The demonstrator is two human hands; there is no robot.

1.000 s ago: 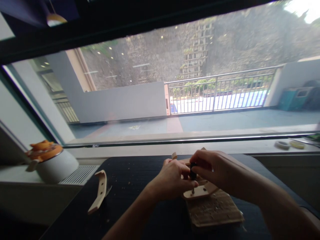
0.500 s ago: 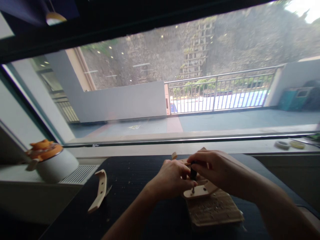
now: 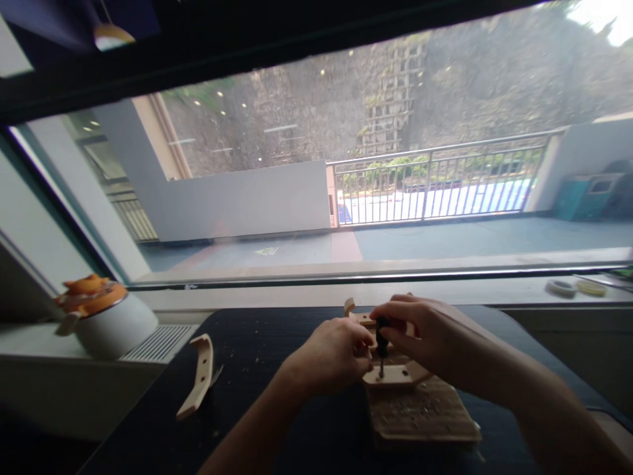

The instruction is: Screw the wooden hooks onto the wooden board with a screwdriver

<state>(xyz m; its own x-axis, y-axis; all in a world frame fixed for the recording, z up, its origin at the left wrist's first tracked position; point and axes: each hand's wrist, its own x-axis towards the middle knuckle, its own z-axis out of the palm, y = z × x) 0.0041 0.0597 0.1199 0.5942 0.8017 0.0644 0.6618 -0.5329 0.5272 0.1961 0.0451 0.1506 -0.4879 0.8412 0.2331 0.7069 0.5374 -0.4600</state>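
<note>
My right hand point(image 3: 420, 326) is closed around the black handle of a screwdriver point(image 3: 382, 338), held upright. The screwdriver's shaft points down to a screw at the left end of a pale wooden piece point(image 3: 393, 375), which also has a dark hole. Just left of the screwdriver is my left hand point(image 3: 333, 346), its fingers curled in and its thumb tip near the piece's left end; whether anything is between the fingers is hidden. Under the pale piece lies a brown wooden board point(image 3: 422, 415) with small bits scattered on it. Behind the hands, another pale curved piece point(image 3: 363, 317) is partly covered.
A curved wooden piece with two holes point(image 3: 200, 379) lies at the left of the black table point(image 3: 267, 396), beside some thin metal bits. On the sill stand a white pot with an orange top point(image 3: 119, 330) and two tape rolls point(image 3: 561, 288). A window rises behind.
My left fingers have drawn back from the screw, slightly to the left. The screwdriver's shaft now shows, reaching down to the screw.
</note>
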